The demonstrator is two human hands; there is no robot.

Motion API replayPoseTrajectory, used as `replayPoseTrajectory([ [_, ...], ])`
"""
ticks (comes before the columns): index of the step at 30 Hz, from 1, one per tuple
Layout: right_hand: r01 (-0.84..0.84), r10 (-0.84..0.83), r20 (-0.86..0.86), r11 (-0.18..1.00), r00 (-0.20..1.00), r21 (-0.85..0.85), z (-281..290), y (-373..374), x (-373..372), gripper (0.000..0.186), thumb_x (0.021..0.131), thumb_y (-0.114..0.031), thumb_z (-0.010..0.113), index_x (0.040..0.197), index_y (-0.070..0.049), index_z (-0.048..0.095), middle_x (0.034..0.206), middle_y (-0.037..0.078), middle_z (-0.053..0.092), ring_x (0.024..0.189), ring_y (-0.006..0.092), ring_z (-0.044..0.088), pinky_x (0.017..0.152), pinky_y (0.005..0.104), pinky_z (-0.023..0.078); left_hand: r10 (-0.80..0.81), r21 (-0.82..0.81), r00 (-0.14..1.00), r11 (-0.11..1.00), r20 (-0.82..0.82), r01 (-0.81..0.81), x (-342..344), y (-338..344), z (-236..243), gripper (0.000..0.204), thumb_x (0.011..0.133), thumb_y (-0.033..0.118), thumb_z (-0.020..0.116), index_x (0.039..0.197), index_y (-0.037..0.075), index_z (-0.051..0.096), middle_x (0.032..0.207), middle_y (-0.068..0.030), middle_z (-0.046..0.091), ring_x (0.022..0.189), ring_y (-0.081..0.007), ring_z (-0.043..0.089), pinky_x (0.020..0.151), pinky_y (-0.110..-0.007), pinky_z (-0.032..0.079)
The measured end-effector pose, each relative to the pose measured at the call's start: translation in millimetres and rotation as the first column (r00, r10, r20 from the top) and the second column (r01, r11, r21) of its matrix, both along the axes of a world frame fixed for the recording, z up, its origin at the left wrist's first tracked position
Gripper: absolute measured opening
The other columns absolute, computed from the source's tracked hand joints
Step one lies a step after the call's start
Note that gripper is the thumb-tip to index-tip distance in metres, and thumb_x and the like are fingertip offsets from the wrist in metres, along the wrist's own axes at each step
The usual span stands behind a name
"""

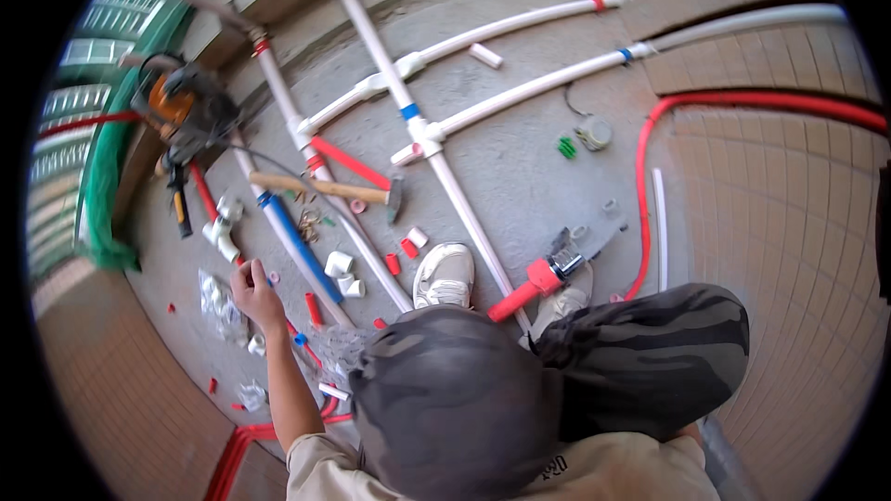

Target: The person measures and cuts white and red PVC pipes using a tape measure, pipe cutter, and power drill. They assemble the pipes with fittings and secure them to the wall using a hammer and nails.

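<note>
My left hand (257,297) is raised at the left with its fingers curled closed; whatever they may hold cannot be made out. Just beyond it are white pipe fittings (223,234) on the floor. Beside it lies a clear plastic bag (221,308) with white pieces in it. White elbow fittings (342,271) lie to its right, next to a blue-sleeved pipe (299,243). My right hand is out of sight; only a bit of skin shows past my right knee. By my right shoe rests a tool with a red handle (522,295) and a metal head (566,255).
White pipes (455,195) run and cross over the concrete floor. A hammer (320,187) lies across them. An orange-and-black power tool (172,102) stands far left. A red conduit (642,186) bends along the right wall. Short red pipe pieces (314,308) lie scattered near my shoes.
</note>
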State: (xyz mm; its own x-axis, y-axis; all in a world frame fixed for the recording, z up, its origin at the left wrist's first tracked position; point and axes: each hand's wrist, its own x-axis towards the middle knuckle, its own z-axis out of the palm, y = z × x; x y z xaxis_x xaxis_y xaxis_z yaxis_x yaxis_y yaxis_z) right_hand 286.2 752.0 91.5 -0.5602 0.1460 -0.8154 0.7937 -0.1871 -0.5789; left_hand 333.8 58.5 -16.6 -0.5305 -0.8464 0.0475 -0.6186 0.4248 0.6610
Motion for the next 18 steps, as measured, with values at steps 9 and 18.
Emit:
replayPoseTrajectory([
  [9, 0.302, -0.32, 0.164, 0.945, 0.933, 0.129, -42, -46, 171, 0.09, 0.088, -0.059, 0.068, 0.146, 0.005, 0.041, 0.136, 0.024, 0.053, 0.12, 0.0386, 0.055, 0.103, 0.0468, 0.043, -0.915, 0.139, 0.395, 0.403, 0.083, 0.905, -172, 128, 35, 0.014, 0.088, 0.003, 0.073, 0.08, -0.003, 0.062, 0.077, -0.0112, 0.059, 0.072, -0.0257, 0.056, 0.067, -0.035, 0.045],
  [18, 0.188, -0.303, 0.296, 0.913, 0.906, 0.361, -77, -94, 221, 0.096, 0.085, -0.062, 0.069, 0.146, 0.006, 0.039, 0.139, 0.026, 0.052, 0.125, 0.0419, 0.052, 0.106, 0.0496, 0.041, -0.679, 0.296, -0.265, -0.073, 0.685, 0.953, -210, 160, 4, 0.007, 0.085, 0.003, 0.055, 0.091, 0.001, 0.058, 0.093, -0.0178, 0.062, 0.087, -0.0417, 0.062, 0.076, -0.052, 0.048],
])
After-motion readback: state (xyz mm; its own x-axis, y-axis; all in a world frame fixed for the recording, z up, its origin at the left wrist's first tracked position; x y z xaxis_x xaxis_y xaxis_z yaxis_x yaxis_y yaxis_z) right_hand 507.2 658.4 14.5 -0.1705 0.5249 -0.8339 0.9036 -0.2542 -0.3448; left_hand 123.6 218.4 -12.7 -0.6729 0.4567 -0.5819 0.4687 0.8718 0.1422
